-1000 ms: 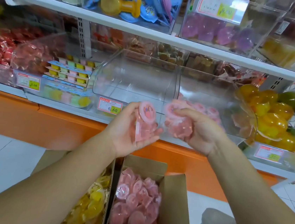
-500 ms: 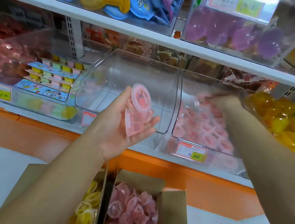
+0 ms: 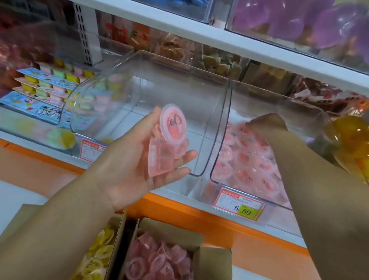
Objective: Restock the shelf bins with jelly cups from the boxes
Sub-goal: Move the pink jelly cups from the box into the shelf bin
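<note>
Two boxes (image 3: 211, 278) are counted; roughly three pink translucent jelly cups (image 3: 172, 127) are clasped by left hand (image 3: 129, 168); right hand (image 3: 267, 124) finger state cannot be told

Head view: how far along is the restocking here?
Done: the right bin already holds a layer of pink jelly cups. In hand: the left hand holds a handful of cups; the right hand reaches into that bin. Left: the pink box and the yellow box both still hold many cups.
</note>
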The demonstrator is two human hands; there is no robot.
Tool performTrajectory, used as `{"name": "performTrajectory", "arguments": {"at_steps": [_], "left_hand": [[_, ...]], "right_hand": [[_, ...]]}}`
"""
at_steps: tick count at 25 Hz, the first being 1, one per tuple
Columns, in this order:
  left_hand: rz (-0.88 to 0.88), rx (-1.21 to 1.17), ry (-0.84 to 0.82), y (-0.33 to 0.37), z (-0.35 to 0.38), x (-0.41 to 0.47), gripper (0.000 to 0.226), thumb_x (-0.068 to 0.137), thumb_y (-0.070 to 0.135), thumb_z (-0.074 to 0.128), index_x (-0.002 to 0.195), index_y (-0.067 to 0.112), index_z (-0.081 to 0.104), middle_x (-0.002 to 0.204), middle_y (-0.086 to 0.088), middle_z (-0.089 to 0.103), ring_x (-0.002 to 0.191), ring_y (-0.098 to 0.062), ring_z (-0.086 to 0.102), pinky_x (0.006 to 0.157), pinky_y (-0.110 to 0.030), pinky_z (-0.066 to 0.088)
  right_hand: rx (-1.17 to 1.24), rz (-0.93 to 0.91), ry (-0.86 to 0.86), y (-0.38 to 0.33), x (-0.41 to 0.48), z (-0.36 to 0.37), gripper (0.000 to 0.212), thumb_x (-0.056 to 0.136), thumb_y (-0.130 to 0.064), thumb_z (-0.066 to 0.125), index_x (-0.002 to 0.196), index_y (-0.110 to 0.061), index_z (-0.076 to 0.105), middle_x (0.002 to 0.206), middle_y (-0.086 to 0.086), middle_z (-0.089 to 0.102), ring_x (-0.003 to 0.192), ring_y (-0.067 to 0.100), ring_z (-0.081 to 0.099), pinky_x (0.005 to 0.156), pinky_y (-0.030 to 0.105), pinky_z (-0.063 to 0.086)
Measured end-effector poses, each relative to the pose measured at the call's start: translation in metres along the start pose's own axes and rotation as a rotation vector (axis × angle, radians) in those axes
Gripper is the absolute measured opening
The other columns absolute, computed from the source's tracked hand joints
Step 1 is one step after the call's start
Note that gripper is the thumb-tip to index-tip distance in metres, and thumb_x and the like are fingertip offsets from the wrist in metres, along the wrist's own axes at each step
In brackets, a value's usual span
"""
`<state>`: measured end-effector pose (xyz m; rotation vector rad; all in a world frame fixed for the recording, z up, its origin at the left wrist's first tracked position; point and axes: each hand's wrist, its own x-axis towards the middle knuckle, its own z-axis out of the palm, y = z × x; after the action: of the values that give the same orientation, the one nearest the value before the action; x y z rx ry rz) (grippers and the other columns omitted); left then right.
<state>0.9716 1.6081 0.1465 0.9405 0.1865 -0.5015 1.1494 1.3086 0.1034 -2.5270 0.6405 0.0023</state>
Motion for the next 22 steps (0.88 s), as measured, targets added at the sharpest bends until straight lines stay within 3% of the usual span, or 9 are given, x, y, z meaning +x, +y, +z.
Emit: {"name": "performTrajectory", "arguments": {"at_steps": [3,5,7,9,11,14,18,22], "left_hand": [[-0.003,0.005,0.002,-0.001,0.001,0.001,0.053,0.088,0.058,0.056,0.122,0.018,0.067,0.111,-0.012,0.074,0.101,-0.03,0.073,0.053,-0.03,0.059],[-0.001,0.0,0.002,0.0,0.002,0.001,0.052,0.089,0.058,0.056,0.122,0.019,0.067,0.11,-0.012,0.074,0.102,-0.03,0.072,0.053,-0.031,0.06],[-0.002,-0.013,0.006,0.0,0.002,0.0,0.05,0.09,0.057,0.057,0.12,0.019,0.068,0.108,-0.012,0.075,0.102,-0.031,0.072,0.054,-0.032,0.06],[-0.005,-0.009,0.007,-0.001,0.003,-0.001,0.05,0.09,0.057,0.057,0.12,0.019,0.068,0.11,-0.012,0.074,0.101,-0.031,0.072,0.053,-0.032,0.06],[-0.016,-0.008,0.006,-0.002,0.004,-0.001,0.052,0.089,0.057,0.057,0.121,0.018,0.067,0.111,-0.013,0.074,0.101,-0.03,0.073,0.052,-0.031,0.06],[-0.03,-0.014,0.003,-0.003,0.006,-0.002,0.053,0.089,0.058,0.057,0.121,0.018,0.067,0.109,-0.012,0.074,0.101,-0.03,0.073,0.052,-0.033,0.06],[-0.037,-0.02,0.007,-0.004,0.005,-0.003,0.052,0.09,0.059,0.055,0.12,0.018,0.068,0.108,-0.011,0.075,0.1,-0.03,0.073,0.055,-0.035,0.062],[-0.048,-0.023,0.003,-0.005,0.006,-0.002,0.052,0.09,0.059,0.055,0.119,0.018,0.068,0.111,-0.012,0.074,0.101,-0.03,0.073,0.054,-0.034,0.062]], "right_hand": [[0.055,-0.013,0.051,0.005,0.005,-0.006,0.045,0.088,-0.046,0.061,0.065,-0.007,0.063,0.057,0.009,0.059,0.051,0.026,0.056,0.067,0.032,0.05],[0.229,0.019,0.043,0.011,0.005,-0.011,0.044,0.088,-0.042,0.058,0.057,-0.012,0.053,0.054,0.009,0.052,0.045,0.023,0.048,0.054,0.03,0.042],[0.243,-0.005,0.053,0.012,0.004,-0.015,0.035,0.087,-0.025,0.053,0.056,-0.016,0.039,0.055,0.006,0.039,0.044,0.018,0.034,0.045,0.026,0.025],[0.072,-0.026,0.036,0.018,0.003,-0.016,0.023,0.084,-0.011,0.052,0.063,-0.012,0.044,0.066,0.006,0.042,0.054,0.02,0.037,0.049,0.025,0.027],[-0.142,-0.053,0.093,0.025,-0.002,-0.012,0.011,0.085,-0.007,0.054,0.078,-0.002,0.06,0.082,0.012,0.058,0.072,0.027,0.053,0.061,0.027,0.037],[-0.26,-0.184,0.11,0.035,-0.005,-0.002,0.024,0.09,-0.006,0.05,0.102,-0.003,0.07,0.11,0.014,0.067,0.102,0.033,0.06,0.071,0.024,0.037],[-0.406,-0.272,0.197,0.035,-0.01,-0.003,0.022,0.089,-0.014,0.059,0.109,-0.01,0.068,0.114,0.014,0.063,0.104,0.033,0.058,0.083,0.031,0.046],[-0.516,-0.278,0.285,0.043,-0.014,0.003,0.023,0.091,-0.007,0.054,0.113,-0.003,0.06,0.112,0.019,0.056,0.102,0.038,0.057,0.077,0.034,0.043]]}}
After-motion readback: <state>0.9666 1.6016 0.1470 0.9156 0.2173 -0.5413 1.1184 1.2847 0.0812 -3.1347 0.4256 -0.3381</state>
